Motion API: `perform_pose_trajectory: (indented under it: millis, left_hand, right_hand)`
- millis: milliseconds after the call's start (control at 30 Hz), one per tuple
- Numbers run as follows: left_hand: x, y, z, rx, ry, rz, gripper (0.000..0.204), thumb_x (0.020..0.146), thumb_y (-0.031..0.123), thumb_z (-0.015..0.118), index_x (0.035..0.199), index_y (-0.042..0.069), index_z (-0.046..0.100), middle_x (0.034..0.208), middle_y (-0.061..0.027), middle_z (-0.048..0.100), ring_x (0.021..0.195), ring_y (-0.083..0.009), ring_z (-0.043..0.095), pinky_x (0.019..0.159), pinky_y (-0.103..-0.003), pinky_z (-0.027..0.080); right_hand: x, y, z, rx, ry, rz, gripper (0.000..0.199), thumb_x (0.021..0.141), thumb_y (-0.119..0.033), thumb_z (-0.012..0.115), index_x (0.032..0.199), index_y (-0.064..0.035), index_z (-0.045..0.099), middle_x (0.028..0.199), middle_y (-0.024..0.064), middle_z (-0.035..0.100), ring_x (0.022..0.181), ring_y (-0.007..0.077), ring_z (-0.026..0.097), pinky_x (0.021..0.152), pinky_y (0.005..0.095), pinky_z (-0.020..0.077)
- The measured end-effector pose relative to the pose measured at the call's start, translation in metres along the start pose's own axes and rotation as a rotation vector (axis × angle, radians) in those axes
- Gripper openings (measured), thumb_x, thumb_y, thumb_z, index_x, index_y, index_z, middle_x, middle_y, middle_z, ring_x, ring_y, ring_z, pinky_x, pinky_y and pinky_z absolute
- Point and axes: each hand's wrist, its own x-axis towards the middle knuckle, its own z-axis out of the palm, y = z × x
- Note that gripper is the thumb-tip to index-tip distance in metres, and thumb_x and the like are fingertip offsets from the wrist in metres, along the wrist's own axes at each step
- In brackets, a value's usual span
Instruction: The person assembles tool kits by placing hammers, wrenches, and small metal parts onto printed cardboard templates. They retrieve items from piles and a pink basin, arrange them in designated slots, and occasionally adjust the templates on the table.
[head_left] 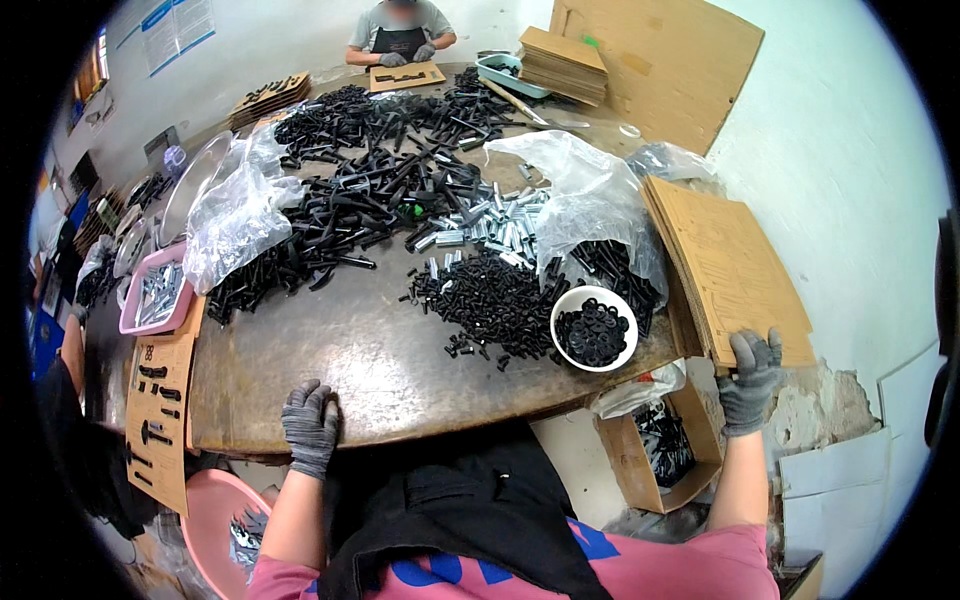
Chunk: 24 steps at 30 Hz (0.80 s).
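My left hand (311, 428), in a grey knitted glove, lies at the table's near edge with its fingers a little apart and nothing in them. At the right, my gloved right hand (750, 388) grips the near edge of a brown cardboard sheet (742, 270) on top of a leaning stack. Just left of that stack stands a white bowl (556, 345) holding black rings (592, 334). A heap of small black screws (485, 305) spreads beside the bowl. Behind it lie silvery metal sleeves (510, 222) and a big pile of black handle-like parts (350, 205).
Clear plastic bags (240, 225) lie on the piles. A pink tray (184, 318) of metal pieces and a card with mounted black parts (160, 420) are at the left. Below are a pink basin (205, 500) and a cardboard box (625, 465). Across the table sits another person (400, 35).
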Motion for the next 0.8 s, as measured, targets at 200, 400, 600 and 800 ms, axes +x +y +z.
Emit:
perform_pose_trajectory:
  millis: [200,400,600,800]
  left_hand:
    - [0.001,-0.002,0.001,0.012,0.007,0.015,0.018,0.07,0.013,0.058,0.087,0.006,0.058,0.094,-0.0138,0.057,0.087,-0.0313,0.053,0.076,-0.041,0.042]
    - [0.0,0.002,-0.005,-0.051,0.018,-0.013,0.018,0.072,0.015,0.057,0.089,0.007,0.057,0.095,-0.0129,0.056,0.088,-0.0311,0.053,0.076,-0.039,0.043]
    - [-0.013,0.043,-0.026,-0.915,-0.101,-0.45,0.031,0.081,0.013,0.053,0.11,0.002,0.052,0.107,-0.0108,0.054,0.098,-0.0196,0.052,0.084,-0.031,0.043]
    - [0.007,0.068,-0.094,-2.132,-0.093,-0.617,0.068,0.077,0.049,0.056,0.131,0.02,0.027,0.122,-0.0159,0.044,0.108,-0.0297,0.047,0.084,-0.043,0.045]
  right_hand:
    - [-0.014,0.005,-0.005,-0.082,-0.194,-0.048,0.037,0.067,-0.014,0.063,0.101,-0.0091,0.05,0.093,0.0087,0.056,0.096,0.0292,0.052,0.095,0.0451,0.0316]
    - [0.031,-0.002,-0.025,0.208,0.116,0.155,0.047,0.064,-0.009,0.07,0.109,-0.006,0.054,0.107,0.0102,0.056,0.1,0.0261,0.052,0.088,0.0361,0.0401]
    - [0.091,-0.059,-0.05,0.422,0.213,-0.031,0.039,0.076,-0.016,0.064,0.11,-0.0027,0.05,0.108,0.0136,0.056,0.099,0.0275,0.053,0.088,0.0378,0.0406]
    - [0.152,-0.187,-0.05,0.84,0.079,-0.516,0.025,0.062,-0.012,0.056,0.086,-0.0082,0.054,0.088,0.0105,0.057,0.081,0.0291,0.056,0.071,0.04,0.0449]
